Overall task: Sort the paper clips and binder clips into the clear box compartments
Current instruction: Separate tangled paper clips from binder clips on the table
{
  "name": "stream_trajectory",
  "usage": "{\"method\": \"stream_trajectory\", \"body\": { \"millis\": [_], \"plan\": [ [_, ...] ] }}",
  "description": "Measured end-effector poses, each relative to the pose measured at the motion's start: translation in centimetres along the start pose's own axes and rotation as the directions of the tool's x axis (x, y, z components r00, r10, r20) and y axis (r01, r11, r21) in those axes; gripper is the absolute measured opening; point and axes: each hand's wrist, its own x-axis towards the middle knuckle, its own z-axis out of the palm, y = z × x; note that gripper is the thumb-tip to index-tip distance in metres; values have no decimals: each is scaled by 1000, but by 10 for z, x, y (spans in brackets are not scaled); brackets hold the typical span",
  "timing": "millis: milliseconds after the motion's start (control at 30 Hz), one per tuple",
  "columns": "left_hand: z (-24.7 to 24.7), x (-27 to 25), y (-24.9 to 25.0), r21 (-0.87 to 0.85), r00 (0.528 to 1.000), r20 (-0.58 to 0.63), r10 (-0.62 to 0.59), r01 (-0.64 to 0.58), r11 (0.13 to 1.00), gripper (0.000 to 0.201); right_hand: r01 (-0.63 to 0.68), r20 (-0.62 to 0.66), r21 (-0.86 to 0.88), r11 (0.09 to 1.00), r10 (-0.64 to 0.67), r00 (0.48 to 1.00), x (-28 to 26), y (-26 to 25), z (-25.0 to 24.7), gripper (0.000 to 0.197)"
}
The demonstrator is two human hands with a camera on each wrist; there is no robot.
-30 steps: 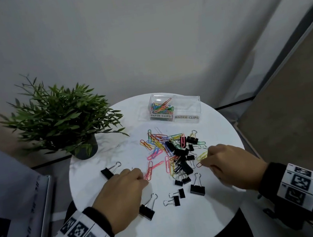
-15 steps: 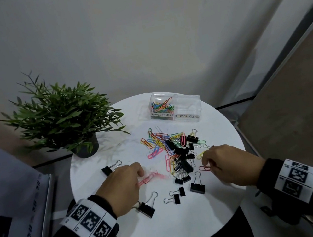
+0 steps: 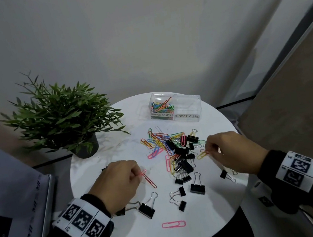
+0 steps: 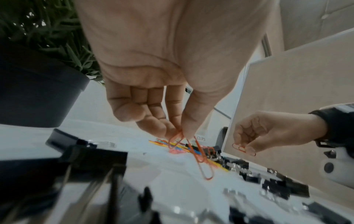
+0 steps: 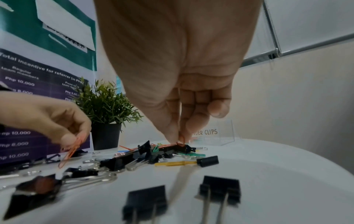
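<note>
My left hand (image 3: pixel 118 182) pinches an orange-red paper clip (image 3: pixel 149 179) between thumb and forefinger, lifted off the white round table (image 3: pixel 217 218); the left wrist view shows that paper clip (image 4: pixel 201 160) hanging from the fingertips. My right hand (image 3: pixel 231 151) pinches a small red paper clip (image 3: pixel 205 151) at the right edge of the mixed pile (image 3: pixel 175 152) of coloured paper clips and black binder clips. The clear box (image 3: pixel 175 107) stands at the table's far side; its "PAPER CLIPS" compartment holds several coloured clips, and I see nothing in the "BINDER CLIPS" compartment.
A potted plant (image 3: pixel 64 120) stands at the table's far left. Loose binder clips (image 3: pixel 147 209) lie near the front, and a pink paper clip (image 3: pixel 173 224) lies alone by the front edge. A printed poster (image 3: pixel 7 211) leans left of the table.
Both hands have lifted off the table, each with a paper clip pinched. A pink paper clip now lies near the front edge.
</note>
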Motion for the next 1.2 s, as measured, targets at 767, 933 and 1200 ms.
{"method": "stream_trajectory", "body": {
  "millis": [767, 933, 1200],
  "plan": [
    [-47, 201, 72, -17, 967, -251, -44, 41, 999, 12, 4, -269, 265, 964, 70, 961, 85, -15, -28, 19],
    [-20, 200, 60, 23, 979, -203, -34, 39, 999, 34, -28, -261, 293, 956, 108, 959, 130, -30, -37, 19],
    [-28, 143, 54, -36, 974, -218, 68, -77, 996, 33, -99, -156, 183, 978, 128, 979, 173, -45, -23, 26]
  ]
}}
